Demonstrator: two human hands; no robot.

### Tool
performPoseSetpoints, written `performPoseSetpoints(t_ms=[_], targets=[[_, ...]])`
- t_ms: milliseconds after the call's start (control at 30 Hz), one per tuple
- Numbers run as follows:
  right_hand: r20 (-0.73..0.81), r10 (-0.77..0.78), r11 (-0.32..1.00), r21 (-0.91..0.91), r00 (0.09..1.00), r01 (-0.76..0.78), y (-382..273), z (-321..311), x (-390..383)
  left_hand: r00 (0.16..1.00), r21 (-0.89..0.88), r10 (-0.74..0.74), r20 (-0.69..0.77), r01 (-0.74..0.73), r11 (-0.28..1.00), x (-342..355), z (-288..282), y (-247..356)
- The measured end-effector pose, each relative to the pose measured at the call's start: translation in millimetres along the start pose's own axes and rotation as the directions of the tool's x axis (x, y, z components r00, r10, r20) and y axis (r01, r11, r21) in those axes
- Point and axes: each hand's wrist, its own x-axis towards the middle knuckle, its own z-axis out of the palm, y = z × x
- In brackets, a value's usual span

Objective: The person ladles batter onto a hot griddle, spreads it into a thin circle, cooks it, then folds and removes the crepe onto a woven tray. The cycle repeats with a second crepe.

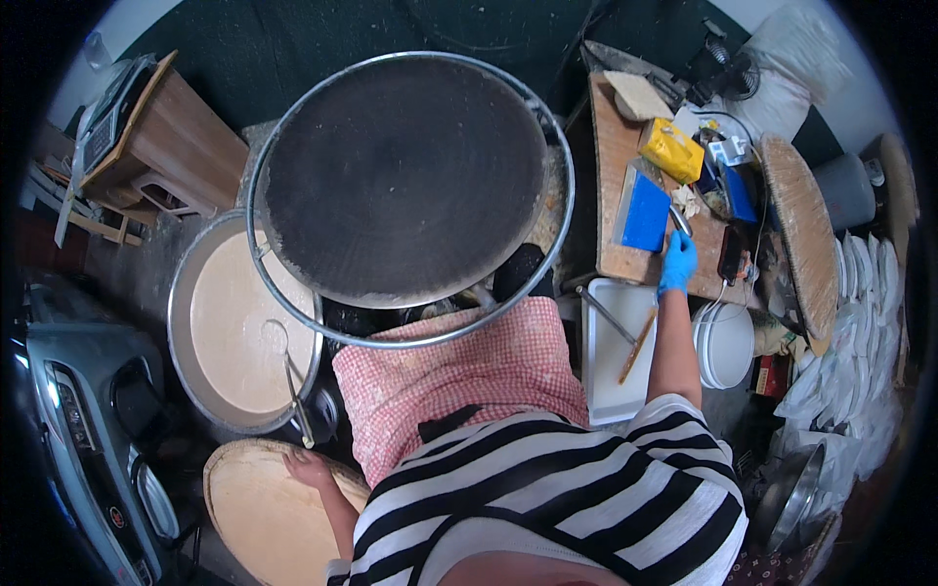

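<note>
My right hand [678, 262], in a blue glove, reaches over the wooden table at the right. Its fingers are drawn together at the lower end of a small silver, handle-shaped object [681, 221]; the grip itself is too small to make out. Just left of it lies a flat blue panel [645, 210] with a pale edge. My bare left hand [311, 470] is low at the left with its fingers stretched out, over a round tan board [256, 498]; I cannot tell if it touches. Before me is a large round dark griddle [405, 181] inside a metal ring.
A metal pot [179, 327] of pale batter stands left of the griddle, a ladle [296, 396] resting in it. Right are a wooden table [611, 146], a yellow pack [671, 150], a white tray [604, 391] with sticks, and white buckets [728, 342]. A red-checked cloth [459, 366] covers my front.
</note>
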Motion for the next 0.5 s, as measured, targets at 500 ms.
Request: performPoseSetpoints(t_ms=[500], targets=[[0.253,0.963,0.134,-0.132,0.098,-0.982,161,0,-133,0.674,-0.408,-0.076,0.735,0.529,0.745,62,25,103]])
